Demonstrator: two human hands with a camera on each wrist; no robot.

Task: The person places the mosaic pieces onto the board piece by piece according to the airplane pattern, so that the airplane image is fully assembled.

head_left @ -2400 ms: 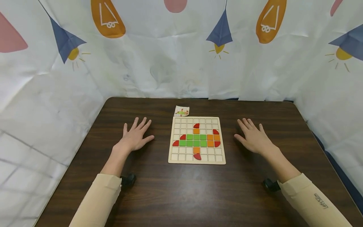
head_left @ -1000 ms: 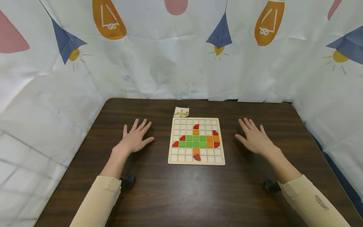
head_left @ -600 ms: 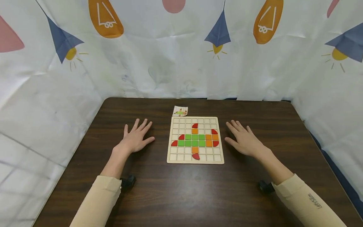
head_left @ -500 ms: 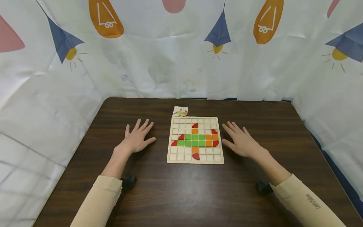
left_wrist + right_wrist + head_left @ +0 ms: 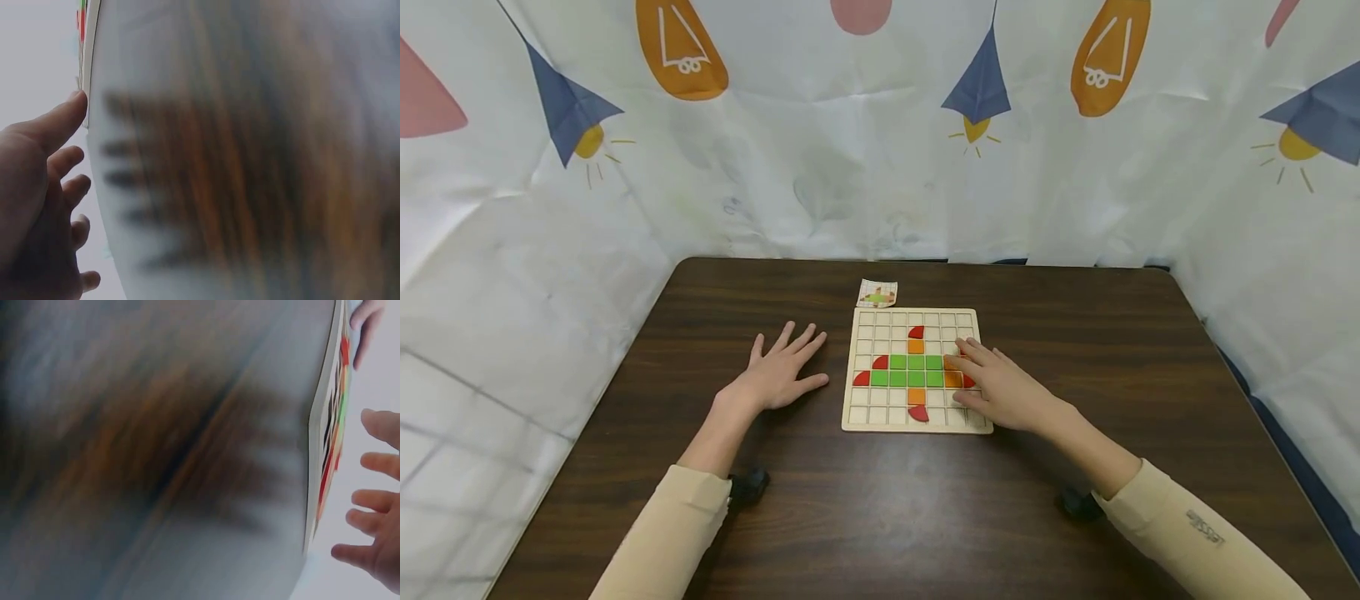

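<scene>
A pale wooden grid board (image 5: 880,415) lies in the middle of the table, bearing green squares (image 5: 907,371), orange squares (image 5: 916,397) and red rounded pieces (image 5: 918,413) in a pattern. My right hand (image 5: 1011,393) is over the board's right side, fingers extended, and covers some of the orange and red pieces there. The right wrist view has its fingertips apart from the board's edge (image 5: 314,444). My left hand (image 5: 777,375) is left of the board with fingers spread, holding nothing. Its thumb (image 5: 65,119) points toward the board.
A small picture card (image 5: 877,293) with a similar coloured pattern lies just behind the board's back left corner. The dark wood table (image 5: 880,517) has a printed curtain (image 5: 850,183) behind it and along its sides.
My right hand has moved left from the bare table to over the board's right side. My left hand has shifted a little right, toward the board. The pieces and card look unmoved.
</scene>
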